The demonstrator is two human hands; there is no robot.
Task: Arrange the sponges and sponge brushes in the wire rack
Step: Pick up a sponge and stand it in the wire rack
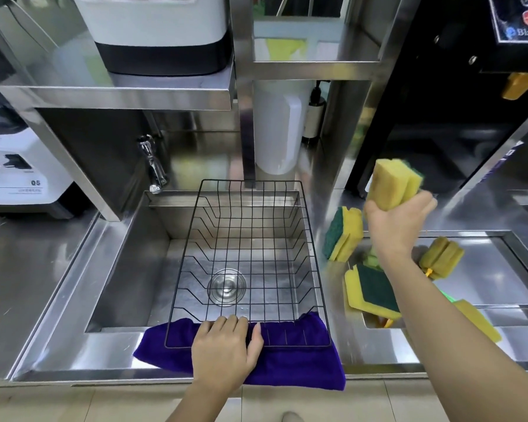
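Note:
A black wire rack (247, 257) spans the steel sink, with nothing in it. Its near edge rests on a purple cloth (287, 360). My left hand (226, 345) lies flat on that near edge, pressing it down. Right of the rack, my right hand (400, 223) is raised and grips a yellow sponge (392, 182) with a green backing. Below it, a yellow-green sponge (343, 233) leans on the counter and another sponge (372, 292) lies green side up. A yellow sponge brush (441, 257) lies further right. A further yellow sponge (476, 321) shows past my forearm.
A chrome tap (153, 162) stands at the sink's back left. A white appliance (19, 169) sits on the left counter and a black machine (457, 86) at the back right. A second shallow basin (500, 275) holds the loose sponges. A steel shelf (119, 92) overhangs the back.

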